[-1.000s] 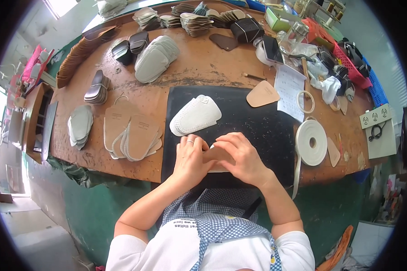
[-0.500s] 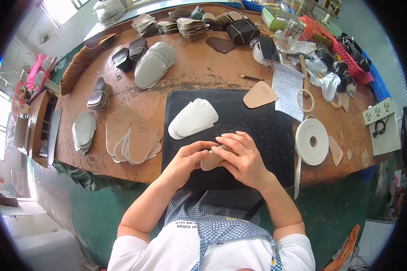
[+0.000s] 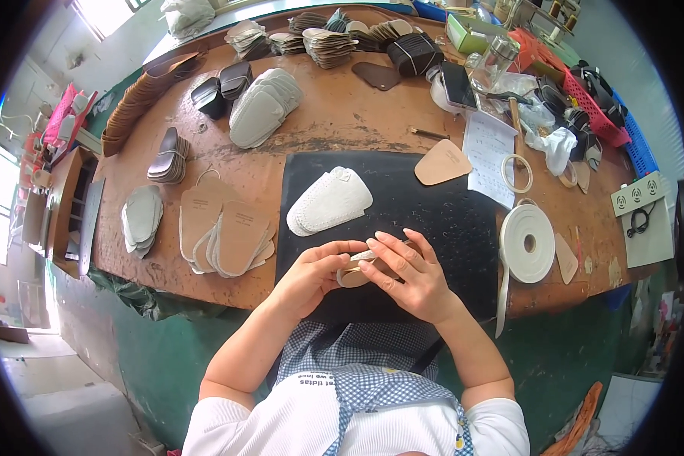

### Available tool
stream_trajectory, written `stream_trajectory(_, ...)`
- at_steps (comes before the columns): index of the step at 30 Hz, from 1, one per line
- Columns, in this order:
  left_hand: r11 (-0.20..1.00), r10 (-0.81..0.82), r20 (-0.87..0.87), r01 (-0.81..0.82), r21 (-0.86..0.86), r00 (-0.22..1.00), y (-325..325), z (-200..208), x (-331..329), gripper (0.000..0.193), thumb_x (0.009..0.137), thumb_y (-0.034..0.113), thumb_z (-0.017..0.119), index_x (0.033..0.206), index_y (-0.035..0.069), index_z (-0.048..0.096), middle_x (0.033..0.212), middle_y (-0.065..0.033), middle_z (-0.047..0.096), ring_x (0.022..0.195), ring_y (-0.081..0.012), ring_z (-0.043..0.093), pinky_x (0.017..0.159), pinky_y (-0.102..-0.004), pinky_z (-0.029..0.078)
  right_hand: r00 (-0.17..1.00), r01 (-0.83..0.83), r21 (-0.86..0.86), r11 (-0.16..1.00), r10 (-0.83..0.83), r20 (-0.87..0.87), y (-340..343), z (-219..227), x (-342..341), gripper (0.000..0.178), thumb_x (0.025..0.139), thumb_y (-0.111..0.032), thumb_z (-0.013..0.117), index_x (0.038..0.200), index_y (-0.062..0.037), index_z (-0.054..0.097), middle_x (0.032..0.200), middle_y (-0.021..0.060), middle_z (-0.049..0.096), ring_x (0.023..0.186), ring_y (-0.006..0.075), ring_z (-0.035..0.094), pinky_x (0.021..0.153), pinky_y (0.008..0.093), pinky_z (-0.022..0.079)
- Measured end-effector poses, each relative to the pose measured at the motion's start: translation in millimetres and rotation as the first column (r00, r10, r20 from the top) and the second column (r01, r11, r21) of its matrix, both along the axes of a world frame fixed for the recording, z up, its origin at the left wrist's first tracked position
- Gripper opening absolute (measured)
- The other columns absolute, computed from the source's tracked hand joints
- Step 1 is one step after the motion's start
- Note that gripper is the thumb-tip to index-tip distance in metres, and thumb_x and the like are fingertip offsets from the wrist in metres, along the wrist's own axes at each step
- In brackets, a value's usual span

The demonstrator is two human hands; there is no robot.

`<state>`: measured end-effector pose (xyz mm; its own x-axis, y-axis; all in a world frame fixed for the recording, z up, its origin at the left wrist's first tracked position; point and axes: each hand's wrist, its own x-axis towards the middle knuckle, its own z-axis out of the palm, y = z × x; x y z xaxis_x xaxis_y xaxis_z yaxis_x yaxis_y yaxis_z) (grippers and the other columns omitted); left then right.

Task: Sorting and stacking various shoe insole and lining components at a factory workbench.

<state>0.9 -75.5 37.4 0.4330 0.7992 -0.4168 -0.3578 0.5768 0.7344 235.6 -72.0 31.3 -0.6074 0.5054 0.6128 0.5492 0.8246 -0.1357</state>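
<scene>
Over the near part of a black mat (image 3: 463,220), both hands hold a small tan leather piece (image 3: 349,278) with a pale edge. It appears bent, and fingers cover much of it. My left hand (image 3: 308,277) pinches its left side between thumb and fingers. Long fingers of my right hand (image 3: 414,281) lie over the right side, gripping it. Just beyond the hands rests a small stack of white, shaped pieces (image 3: 328,204) with dotted edges. A flat tan leather piece (image 3: 442,163) lies at the mat's far right corner.
To the right are a roll of white tape (image 3: 514,242), a paper sheet (image 3: 488,148), a hammer (image 3: 515,114) and a phone (image 3: 457,83). Tan leather pieces (image 3: 242,235) fan out at left. Stacks of white pieces (image 3: 258,118) and several bundles stand farther back.
My right hand's fingers have lifted and spread a little, and the leather piece looks more bent between the hands. The whole view has shifted slightly.
</scene>
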Motion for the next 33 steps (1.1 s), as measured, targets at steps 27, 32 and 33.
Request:
stream_trajectory(27,0.243,0.835,-0.535,0.783,0.573,0.132,48,-33,-16,0.015,0.080,0.008,0.074,0.090,0.004,0.064,0.094,-0.0077,0.067,0.083,-0.0258,0.066,0.075,-0.0364,0.055,0.751,-0.096,-0.832,0.546,-0.509,-0.420,-7,31,33,0.011,0.088,0.008,0.066,0.095,0.0003,0.067,0.091,0.0007,0.065,0.083,0.0067,0.061,0.079,0.0213,0.048)
stream_trajectory(32,0.020,0.871,-0.317,0.617,0.786,0.376,36,-13,-12,0.023,0.077,0.004,0.077,0.097,0.003,0.067,0.098,-0.0089,0.072,0.083,-0.0272,0.071,0.076,-0.0381,0.059,0.478,-0.179,-0.798,0.576,-0.658,-0.582,-6,26,49,0.015,0.093,0.000,0.072,0.107,-0.0008,0.071,0.098,0.0011,0.071,0.093,0.0067,0.064,0.085,0.0211,0.048)
stream_trajectory(33,-0.027,0.825,-0.319,0.598,0.801,0.466,20,-11,-10,0.029,0.074,0.004,0.078,0.101,0.002,0.068,0.107,-0.0118,0.073,0.091,-0.0281,0.073,0.081,-0.0393,0.061,0.453,-0.196,-0.792,0.578,-0.663,-0.596,-4,27,47,0.016,0.092,0.000,0.073,0.108,-0.0007,0.071,0.098,0.0010,0.071,0.092,0.0068,0.064,0.085,0.0213,0.049)
